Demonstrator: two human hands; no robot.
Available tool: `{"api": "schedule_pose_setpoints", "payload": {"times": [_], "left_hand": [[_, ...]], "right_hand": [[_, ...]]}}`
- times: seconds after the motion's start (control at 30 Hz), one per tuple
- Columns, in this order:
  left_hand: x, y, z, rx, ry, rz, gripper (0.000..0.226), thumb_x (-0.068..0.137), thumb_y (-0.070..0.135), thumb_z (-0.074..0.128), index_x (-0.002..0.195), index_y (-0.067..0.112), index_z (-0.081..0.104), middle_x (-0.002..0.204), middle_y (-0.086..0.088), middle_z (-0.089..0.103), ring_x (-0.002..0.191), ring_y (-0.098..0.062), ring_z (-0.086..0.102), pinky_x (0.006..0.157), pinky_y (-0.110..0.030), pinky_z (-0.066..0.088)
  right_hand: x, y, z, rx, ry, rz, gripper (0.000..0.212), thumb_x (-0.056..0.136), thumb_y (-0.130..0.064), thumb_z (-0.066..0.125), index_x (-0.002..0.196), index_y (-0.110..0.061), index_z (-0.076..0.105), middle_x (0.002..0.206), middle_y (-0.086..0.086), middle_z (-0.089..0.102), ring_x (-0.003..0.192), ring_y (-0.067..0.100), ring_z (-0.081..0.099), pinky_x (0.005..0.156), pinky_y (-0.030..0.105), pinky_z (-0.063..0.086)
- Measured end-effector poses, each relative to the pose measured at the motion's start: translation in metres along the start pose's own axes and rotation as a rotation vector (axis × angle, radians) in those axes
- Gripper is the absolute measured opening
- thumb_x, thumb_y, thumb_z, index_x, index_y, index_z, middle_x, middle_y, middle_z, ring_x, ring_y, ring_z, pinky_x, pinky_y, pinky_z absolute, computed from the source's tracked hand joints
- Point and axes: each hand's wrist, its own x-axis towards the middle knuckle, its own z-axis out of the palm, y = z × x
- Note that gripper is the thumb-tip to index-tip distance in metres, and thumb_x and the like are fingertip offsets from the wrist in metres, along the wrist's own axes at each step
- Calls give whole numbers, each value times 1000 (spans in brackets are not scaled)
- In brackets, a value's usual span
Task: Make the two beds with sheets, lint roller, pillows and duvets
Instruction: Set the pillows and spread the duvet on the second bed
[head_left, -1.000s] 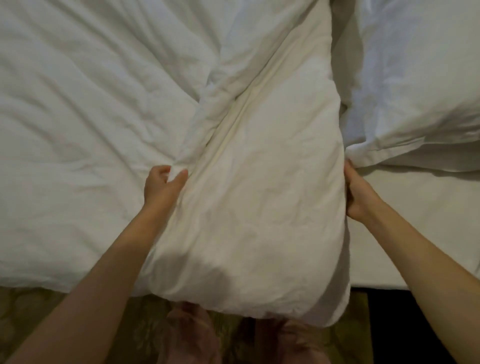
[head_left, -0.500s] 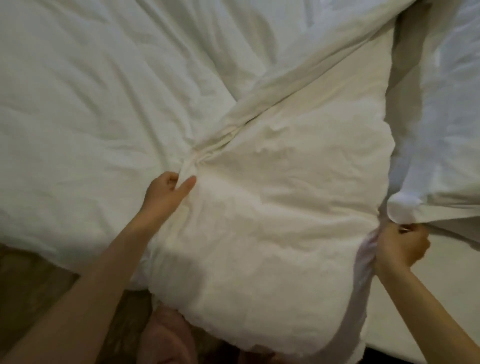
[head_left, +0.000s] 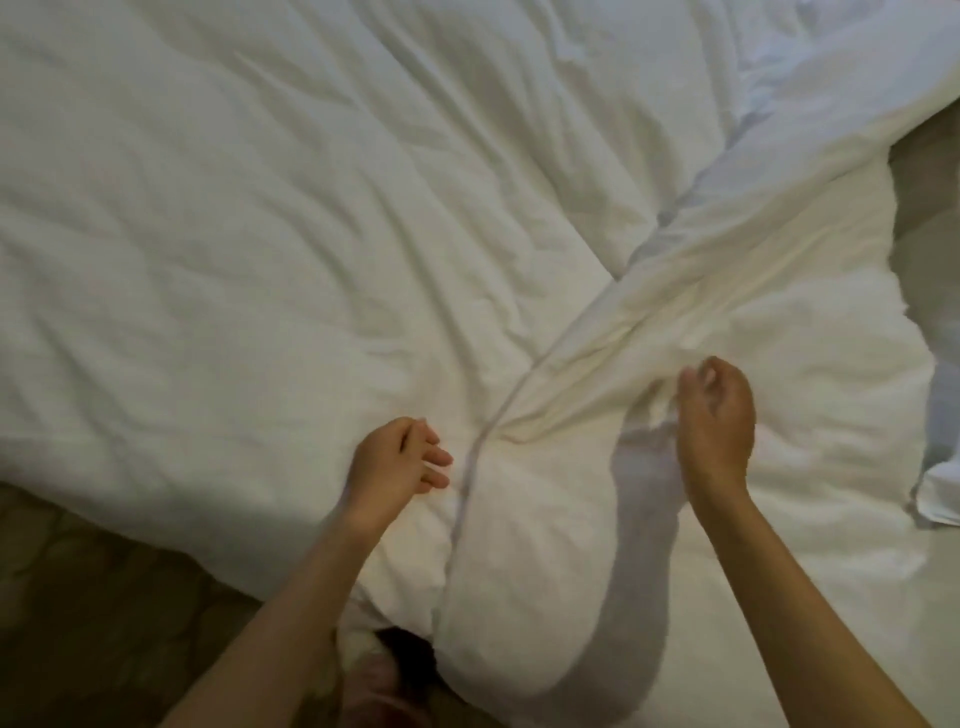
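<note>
Our left hand (head_left: 397, 460) rests open on the duvet (head_left: 260, 234) at lower centre; our right hand (head_left: 717, 415) pinches it. We should pin left and pull right evenly, smoothing it.

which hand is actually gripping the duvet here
The right hand: its curled fingers pinch up a bunch of the duvet. The left hand only rests on the fabric with its fingers stretched out, gripping nothing.

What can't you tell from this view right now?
All from the head view:
- Right hand: motion-blurred, so it is unclear whether it pinches the duvet.
- Pillow: mostly cut off by the right edge.
- Duvet's far end: cut off by the top edge.
</note>
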Motion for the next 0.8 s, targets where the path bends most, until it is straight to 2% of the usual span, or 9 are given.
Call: {"api": "schedule_pose_setpoints", "payload": {"times": [0.13,0.23,0.33,0.43,0.53,0.63,0.67,0.73,0.8], "left_hand": [[18,-14,-116,58,114,125,15,97,8,47,92,7,60,82,-4,70,69,-19,69,67,-31,54],[39,-33,-217,349,380,365,21,96,13,47,108,6,63,106,-9,67,94,-22,64,87,-30,47],[65,-73,-315,764,373,195,51,92,33,44,140,15,44,149,-16,33,136,-37,30,110,-44,24],[74,-116,-381,719,102,-67,60,95,36,39,150,19,21,159,-11,1,145,-31,9,118,-39,13],[64,-126,-418,511,90,-43,54,99,20,42,149,19,23,158,5,5,143,-18,22,116,-35,24],[73,-120,-446,387,288,-22,45,98,11,43,143,14,38,148,0,35,133,-19,39,111,-35,32],[81,-118,-456,349,377,-26,41,98,10,44,139,12,44,142,-3,43,128,-22,45,109,-37,36],[106,-115,-486,241,536,-63,38,96,7,46,134,7,49,137,-11,48,126,-29,47,108,-42,37],[143,-108,-531,161,587,-159,39,96,9,47,135,6,46,138,-17,46,124,-35,47,105,-42,38]], "right_hand": [[-76,-40,125,-282,-60,173,71,96,-49,36,150,-7,16,158,15,10,146,27,5,116,43,8],[-180,-106,222,-366,-629,-303,82,88,-67,15,150,-19,-9,151,3,-26,139,15,-26,118,42,-4],[-219,-151,241,-139,-1065,-377,67,97,-55,30,150,-28,-1,151,-16,-16,141,2,-15,118,32,-6],[-171,-152,214,-83,-515,-220,64,92,-46,43,145,-13,32,155,1,22,145,20,19,117,38,14],[-92,-124,214,-581,-182,-9,46,83,-21,63,115,10,51,128,37,40,118,57,38,99,64,30],[-109,-179,304,-594,-149,99,59,93,-24,58,144,-7,33,157,12,12,135,54,20,110,60,-4],[-148,-219,341,-568,-285,-38,62,98,-34,47,150,-16,19,160,4,1,142,45,8,113,53,-6],[-245,-302,408,-451,-934,-508,67,98,-49,36,152,-24,5,159,0,-9,146,27,-8,116,45,0],[-327,-377,440,-196,-1462,-709,66,94,-51,45,150,-31,16,159,-8,-2,146,13,-5,118,33,2]]}}
